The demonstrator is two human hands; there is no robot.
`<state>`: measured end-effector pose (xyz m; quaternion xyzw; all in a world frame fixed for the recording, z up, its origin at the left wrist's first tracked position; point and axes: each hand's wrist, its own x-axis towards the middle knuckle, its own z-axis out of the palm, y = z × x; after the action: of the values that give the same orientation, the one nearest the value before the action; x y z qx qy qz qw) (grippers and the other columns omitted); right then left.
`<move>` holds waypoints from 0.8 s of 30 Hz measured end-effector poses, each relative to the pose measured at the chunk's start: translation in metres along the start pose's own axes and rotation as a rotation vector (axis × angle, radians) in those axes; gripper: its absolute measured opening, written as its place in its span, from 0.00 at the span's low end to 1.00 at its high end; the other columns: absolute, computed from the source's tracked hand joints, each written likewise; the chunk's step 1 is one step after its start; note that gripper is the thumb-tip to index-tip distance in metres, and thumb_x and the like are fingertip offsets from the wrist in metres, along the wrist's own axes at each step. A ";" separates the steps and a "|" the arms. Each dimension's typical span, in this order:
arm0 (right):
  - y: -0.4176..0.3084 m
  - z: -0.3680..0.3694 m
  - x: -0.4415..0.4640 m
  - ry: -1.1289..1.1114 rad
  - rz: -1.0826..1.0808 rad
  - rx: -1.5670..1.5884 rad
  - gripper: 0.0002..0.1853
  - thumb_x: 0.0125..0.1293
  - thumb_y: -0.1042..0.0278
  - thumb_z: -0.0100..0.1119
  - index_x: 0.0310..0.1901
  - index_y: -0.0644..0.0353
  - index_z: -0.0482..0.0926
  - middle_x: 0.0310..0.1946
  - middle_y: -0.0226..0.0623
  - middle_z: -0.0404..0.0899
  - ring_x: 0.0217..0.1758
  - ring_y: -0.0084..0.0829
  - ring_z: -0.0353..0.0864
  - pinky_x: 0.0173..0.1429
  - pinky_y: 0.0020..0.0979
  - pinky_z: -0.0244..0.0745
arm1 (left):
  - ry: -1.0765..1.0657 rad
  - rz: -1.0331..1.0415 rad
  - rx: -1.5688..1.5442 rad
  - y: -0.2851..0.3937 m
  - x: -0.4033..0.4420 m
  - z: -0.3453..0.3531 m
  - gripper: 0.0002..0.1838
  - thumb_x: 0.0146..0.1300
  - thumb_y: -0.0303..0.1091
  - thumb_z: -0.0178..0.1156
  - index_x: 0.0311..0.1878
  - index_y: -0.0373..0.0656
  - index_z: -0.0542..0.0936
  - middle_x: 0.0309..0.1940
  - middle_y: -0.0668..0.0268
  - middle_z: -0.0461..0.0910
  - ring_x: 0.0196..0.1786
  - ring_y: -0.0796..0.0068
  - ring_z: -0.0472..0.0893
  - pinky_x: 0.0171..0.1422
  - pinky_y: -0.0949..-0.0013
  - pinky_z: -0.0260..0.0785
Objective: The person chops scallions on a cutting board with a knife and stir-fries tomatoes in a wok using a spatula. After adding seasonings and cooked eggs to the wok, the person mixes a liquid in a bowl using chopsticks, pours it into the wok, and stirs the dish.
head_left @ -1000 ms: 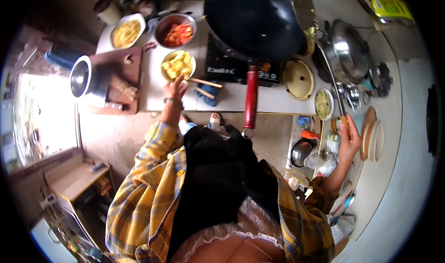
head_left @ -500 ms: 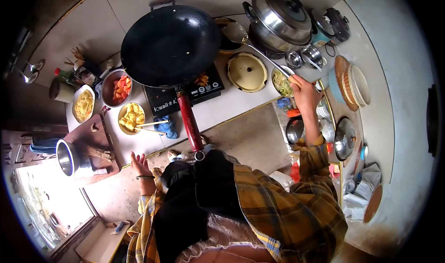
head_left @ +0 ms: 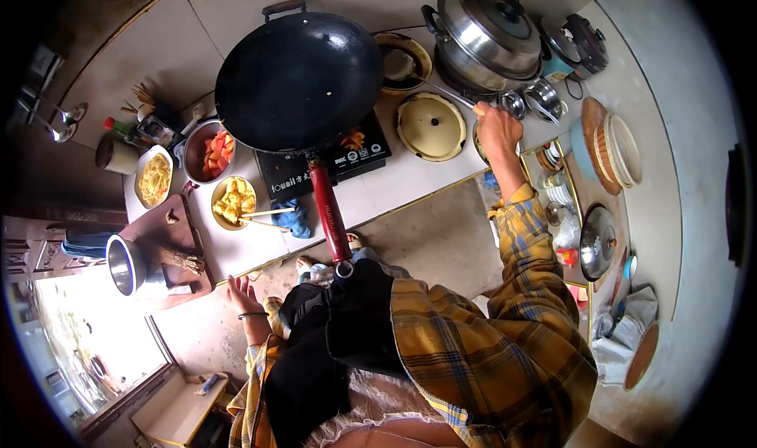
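Observation:
My right hand [head_left: 498, 136] is closed around the handle end of a long metal ladle [head_left: 446, 91]. The ladle's bowl reaches into a yellow-rimmed enamel pot [head_left: 426, 51] behind the wok, over or in its dark contents; I cannot tell how deep. Just left of my right hand a matching cream lid or dish [head_left: 431, 127] with a dark knob lies on the counter. A black wok [head_left: 298, 81] with a red handle [head_left: 329, 211] rests on the induction cooker [head_left: 293, 178], with only a small speck inside. My left hand [head_left: 244, 298] hangs by the counter's front edge, fingers apart and holding nothing.
On the left stand a bowl of cut tomatoes [head_left: 217, 154], a bowl of scrambled egg [head_left: 234, 199] with chopsticks, a plate of yellow shreds [head_left: 154, 177] and a cutting board [head_left: 158, 231]. A large steamer pot [head_left: 481, 50] stands at the back right. Shelves with dishes [head_left: 558, 196] lie below right.
My right hand has moved up and left, taking the ladle's bowl lower into the enamel pot. The ladle lies flatter. My left hand stays open, and the view has shifted slightly.

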<state>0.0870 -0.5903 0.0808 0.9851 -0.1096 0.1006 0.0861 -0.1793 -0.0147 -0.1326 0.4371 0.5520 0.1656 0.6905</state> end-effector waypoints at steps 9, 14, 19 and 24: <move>-0.001 -0.002 -0.004 -0.029 0.042 0.036 0.14 0.61 0.65 0.61 0.49 0.43 0.84 0.39 0.41 0.85 0.42 0.44 0.85 0.45 0.42 0.77 | 0.032 0.002 -0.020 0.008 0.001 0.003 0.29 0.62 0.50 0.65 0.61 0.49 0.67 0.56 0.66 0.76 0.51 0.69 0.81 0.50 0.67 0.64; 0.004 0.005 -0.010 -0.059 0.112 0.188 0.16 0.62 0.62 0.61 0.52 0.40 0.83 0.41 0.40 0.85 0.45 0.44 0.84 0.48 0.41 0.77 | 0.014 0.012 0.002 0.015 -0.001 0.006 0.29 0.62 0.51 0.64 0.61 0.49 0.68 0.58 0.66 0.75 0.52 0.69 0.80 0.52 0.66 0.64; 0.003 -0.012 -0.017 -0.060 0.195 0.245 0.17 0.62 0.61 0.63 0.53 0.41 0.83 0.42 0.39 0.86 0.45 0.41 0.85 0.49 0.41 0.78 | -0.008 0.020 0.008 0.015 0.006 0.005 0.29 0.62 0.52 0.63 0.61 0.49 0.69 0.58 0.65 0.75 0.52 0.69 0.80 0.53 0.67 0.64; 0.008 -0.021 -0.013 -0.044 0.195 0.235 0.17 0.62 0.59 0.62 0.54 0.40 0.83 0.44 0.36 0.85 0.47 0.42 0.84 0.50 0.42 0.77 | -0.015 0.022 0.009 0.017 0.006 0.012 0.28 0.63 0.52 0.62 0.61 0.48 0.69 0.58 0.66 0.75 0.51 0.70 0.80 0.52 0.67 0.64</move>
<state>0.0685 -0.5918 0.0994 0.9751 -0.1939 0.0991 -0.0423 -0.1624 -0.0058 -0.1230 0.4476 0.5427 0.1675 0.6907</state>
